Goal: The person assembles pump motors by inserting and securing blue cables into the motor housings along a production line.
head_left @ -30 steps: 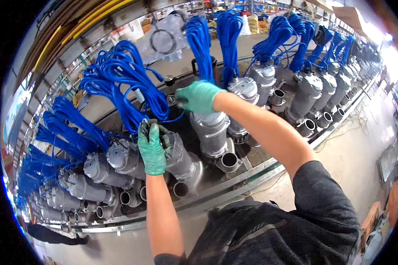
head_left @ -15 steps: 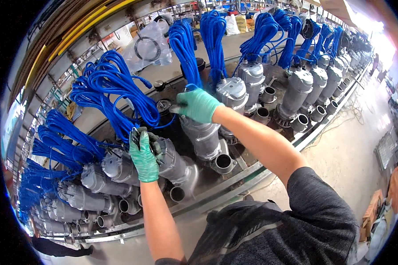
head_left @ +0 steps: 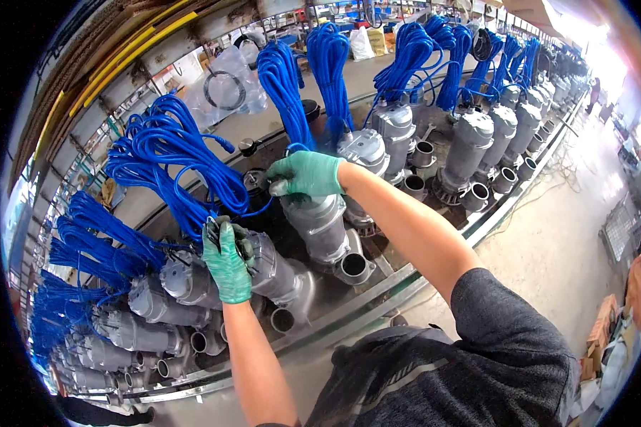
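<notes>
My left hand (head_left: 228, 265), in a green glove, is closed around the upper end of a tilted grey submersible pump (head_left: 276, 269). Dark parts show between its fingers, and a looped bundle of blue cable (head_left: 181, 160) rises from there. To its right, my gloved right hand (head_left: 308, 175) lies over the top of a more upright grey pump (head_left: 319, 226), fingers curled in. What those fingers grip is hidden. Directly behind the right hand stands another blue cable bundle (head_left: 283, 89). A round dark part (head_left: 255, 179) sits just left of the right fingertips.
Several more grey pumps with blue cables line the long metal bench (head_left: 399, 281) on both sides. A wrench (head_left: 429, 131) lies among those at right. A clear plastic bag (head_left: 228, 89) hangs behind the bench. Yellow bars (head_left: 132, 64) and brown boards run along the upper left.
The whole view has shifted slightly, so most of the scene sits a little further left. Both hands stay at the same two pumps, with little movement against them.
</notes>
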### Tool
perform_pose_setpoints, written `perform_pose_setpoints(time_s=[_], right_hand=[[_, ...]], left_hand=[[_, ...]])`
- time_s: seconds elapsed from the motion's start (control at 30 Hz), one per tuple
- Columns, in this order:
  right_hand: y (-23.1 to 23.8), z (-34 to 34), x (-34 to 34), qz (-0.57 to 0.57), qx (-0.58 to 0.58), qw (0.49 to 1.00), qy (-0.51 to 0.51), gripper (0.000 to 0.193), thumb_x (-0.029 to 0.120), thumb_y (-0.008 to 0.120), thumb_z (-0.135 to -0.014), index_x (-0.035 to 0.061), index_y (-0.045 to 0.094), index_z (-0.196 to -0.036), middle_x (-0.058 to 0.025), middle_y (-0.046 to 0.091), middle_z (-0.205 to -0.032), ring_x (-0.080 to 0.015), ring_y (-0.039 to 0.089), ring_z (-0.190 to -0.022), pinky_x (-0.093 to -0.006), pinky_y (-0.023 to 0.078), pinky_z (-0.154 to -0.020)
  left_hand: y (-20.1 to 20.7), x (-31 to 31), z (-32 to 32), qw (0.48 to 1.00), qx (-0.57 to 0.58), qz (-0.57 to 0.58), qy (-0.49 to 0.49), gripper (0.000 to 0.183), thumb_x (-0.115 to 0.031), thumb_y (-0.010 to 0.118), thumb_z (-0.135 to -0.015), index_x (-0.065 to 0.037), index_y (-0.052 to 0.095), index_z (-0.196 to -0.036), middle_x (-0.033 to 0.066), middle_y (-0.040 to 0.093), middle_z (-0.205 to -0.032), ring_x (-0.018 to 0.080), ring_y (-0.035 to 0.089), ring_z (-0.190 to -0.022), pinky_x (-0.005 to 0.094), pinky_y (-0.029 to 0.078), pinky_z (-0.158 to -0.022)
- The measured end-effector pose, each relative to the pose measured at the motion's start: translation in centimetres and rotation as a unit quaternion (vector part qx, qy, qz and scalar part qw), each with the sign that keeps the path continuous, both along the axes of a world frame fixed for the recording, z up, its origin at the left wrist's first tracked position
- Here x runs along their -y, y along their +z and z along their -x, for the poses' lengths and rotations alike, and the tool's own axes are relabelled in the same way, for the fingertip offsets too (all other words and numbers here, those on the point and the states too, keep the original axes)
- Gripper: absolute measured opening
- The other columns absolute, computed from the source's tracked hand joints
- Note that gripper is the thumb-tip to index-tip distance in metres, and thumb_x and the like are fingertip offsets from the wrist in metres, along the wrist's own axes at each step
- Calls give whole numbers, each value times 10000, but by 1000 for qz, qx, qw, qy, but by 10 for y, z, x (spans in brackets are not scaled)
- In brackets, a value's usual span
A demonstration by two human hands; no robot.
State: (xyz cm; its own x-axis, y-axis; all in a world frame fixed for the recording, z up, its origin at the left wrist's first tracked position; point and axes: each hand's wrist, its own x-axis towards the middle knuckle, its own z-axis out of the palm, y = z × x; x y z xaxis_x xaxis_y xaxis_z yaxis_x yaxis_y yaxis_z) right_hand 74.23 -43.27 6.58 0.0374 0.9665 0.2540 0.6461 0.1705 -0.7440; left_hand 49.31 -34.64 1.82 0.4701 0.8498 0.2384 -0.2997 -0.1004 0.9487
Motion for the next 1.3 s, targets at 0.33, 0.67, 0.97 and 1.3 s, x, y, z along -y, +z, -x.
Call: perform_pose_setpoints(time_s=[0.33,0.67,0.97,1.3], right_hand=[[-9,15,-17,-31,186,979,-74,662,535,592,-968,-12,538,-1336,-297,700,-1000,-465,671,-986,-498,529,-885],[-22,53,-17,-112,229,929,-268,439,271,584,-939,91,606,-1338,-182,685,-739,-395,683,-695,-529,521,-628],[-22,1,-3,-84,134,985,-66,517,508,571,-988,65,658,-1238,-234,719,-1003,-451,676,-943,-517,521,-887],[-2,36,10,-14,202,963,-179,496,518,561,-983,46,700,-1046,-233,718,-902,-419,698,-886,-525,543,-815]], left_hand=[[3,2,-2,1000,-10,4,18,198,-296,631,-1017,-139,599,-1133,-16,617,-807,59,502,-535,218,346,-414],[-7,-7,1,1000,-11,7,12,192,-271,597,-1036,-118,585,-1151,-4,602,-791,62,492,-513,214,342,-391],[0,-1,-5,1000,0,5,8,200,-286,608,-1028,-124,589,-1144,-11,598,-785,60,489,-509,211,340,-395],[-1,-1,-5,1000,-3,11,14,224,-334,633,-1015,-147,601,-1134,-15,603,-804,55,467,-516,223,315,-397]])
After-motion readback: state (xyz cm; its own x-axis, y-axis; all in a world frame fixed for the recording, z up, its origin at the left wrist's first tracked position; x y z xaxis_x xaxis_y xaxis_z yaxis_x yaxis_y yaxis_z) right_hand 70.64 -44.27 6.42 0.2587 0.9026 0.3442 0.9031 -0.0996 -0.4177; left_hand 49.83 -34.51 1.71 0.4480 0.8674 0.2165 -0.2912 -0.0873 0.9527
